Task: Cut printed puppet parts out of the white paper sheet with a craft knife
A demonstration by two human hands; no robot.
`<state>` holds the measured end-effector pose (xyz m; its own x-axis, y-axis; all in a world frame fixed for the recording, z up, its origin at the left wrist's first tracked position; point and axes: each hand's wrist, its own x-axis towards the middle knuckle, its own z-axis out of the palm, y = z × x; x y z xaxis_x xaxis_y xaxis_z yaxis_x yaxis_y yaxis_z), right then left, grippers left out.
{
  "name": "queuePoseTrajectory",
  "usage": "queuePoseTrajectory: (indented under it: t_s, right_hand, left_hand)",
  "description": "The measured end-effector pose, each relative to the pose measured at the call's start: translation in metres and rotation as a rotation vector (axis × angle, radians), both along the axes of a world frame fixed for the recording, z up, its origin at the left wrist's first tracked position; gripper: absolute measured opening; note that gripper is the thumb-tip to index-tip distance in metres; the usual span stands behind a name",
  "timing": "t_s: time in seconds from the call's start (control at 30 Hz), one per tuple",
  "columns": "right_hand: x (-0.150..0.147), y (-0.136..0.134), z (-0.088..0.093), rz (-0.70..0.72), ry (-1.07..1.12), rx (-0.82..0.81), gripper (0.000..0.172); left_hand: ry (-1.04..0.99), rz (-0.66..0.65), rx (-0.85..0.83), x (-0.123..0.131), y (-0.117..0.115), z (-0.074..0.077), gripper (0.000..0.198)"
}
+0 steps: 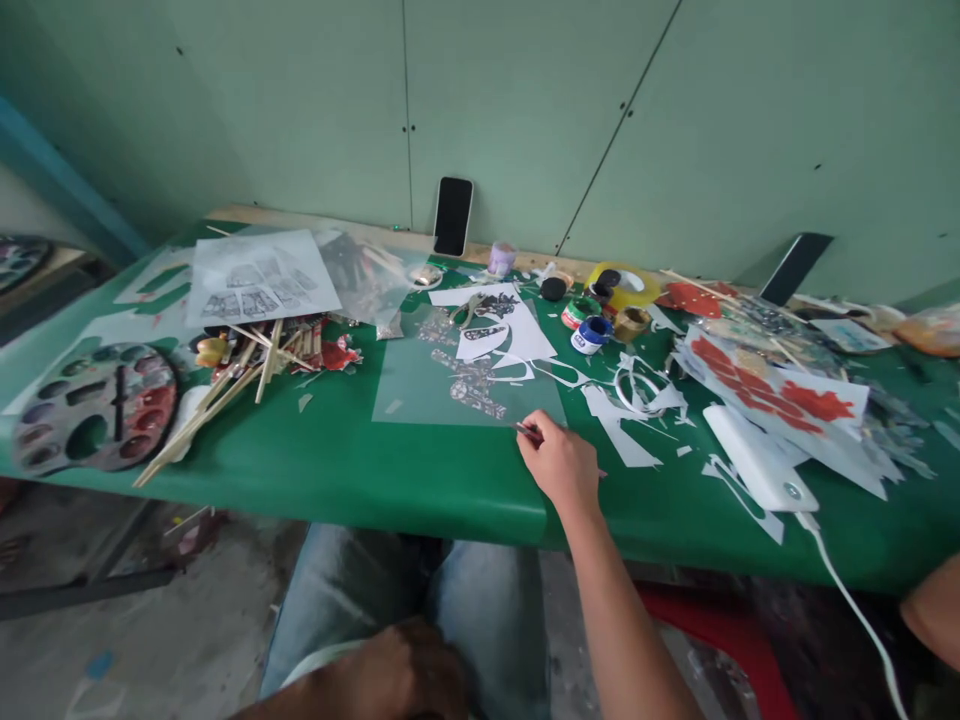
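Observation:
My right hand [559,458] rests at the front of the green table, its fingers pinched round a thin dark pen-like tool [528,431] whose kind I cannot make out. The tool's tip is by the lower right corner of a clear plastic sheet [409,385]. Patterned black-and-grey cutouts [476,388] lie on or under that sheet. Above them are a white paper piece [525,330] with a dark printed design and a pair of scissors [466,312]. My left hand [409,668] is low over my lap, dim and blurred, with its fingers hidden.
Left are a paint palette [37,440], wooden sticks [202,420] and a printed sheet [300,262]. Paint jars [591,336] and tape [634,287] stand behind paper scraps [622,430]. A white corded device [757,465] lies right. A phone [454,215] leans on the wall. Someone's limb [934,610] shows far right.

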<state>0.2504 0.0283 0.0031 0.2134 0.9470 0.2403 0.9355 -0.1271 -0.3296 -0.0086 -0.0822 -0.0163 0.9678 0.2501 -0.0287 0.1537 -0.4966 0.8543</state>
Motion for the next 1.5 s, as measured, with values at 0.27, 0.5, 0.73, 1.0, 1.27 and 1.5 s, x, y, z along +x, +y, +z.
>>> queuePoseTrajectory:
  t_s: [0.27,0.5,0.73,1.0,1.27,1.5]
  right_hand:
    - [0.002,0.003,-0.007,-0.082,0.025,0.196,0.013]
    - [0.001,0.004,-0.006,-0.094,-0.025,0.207,0.016]
    - [0.000,0.007,-0.005,-0.045,-0.047,0.205,0.022]
    - [0.000,0.003,-0.007,0.070,-0.126,0.265,0.025]
    - [0.001,-0.005,-0.005,0.195,-0.115,0.311,0.020]
    - [-0.019,-0.018,0.019,0.469,-0.031,0.177,0.018]
  left_hand:
    - [-0.066,0.582,0.575,0.019,0.178,0.080,0.025]
    - [0.198,0.588,0.844,0.089,0.272,0.048,0.043]
    - [0.269,0.596,0.951,0.080,0.263,0.043,0.034]
    - [0.277,0.632,0.974,0.022,0.187,0.047,0.022]
    - [0.012,0.458,0.958,0.015,0.129,0.034,0.026]
    - [-0.077,0.569,0.982,0.011,0.111,0.022,0.024]
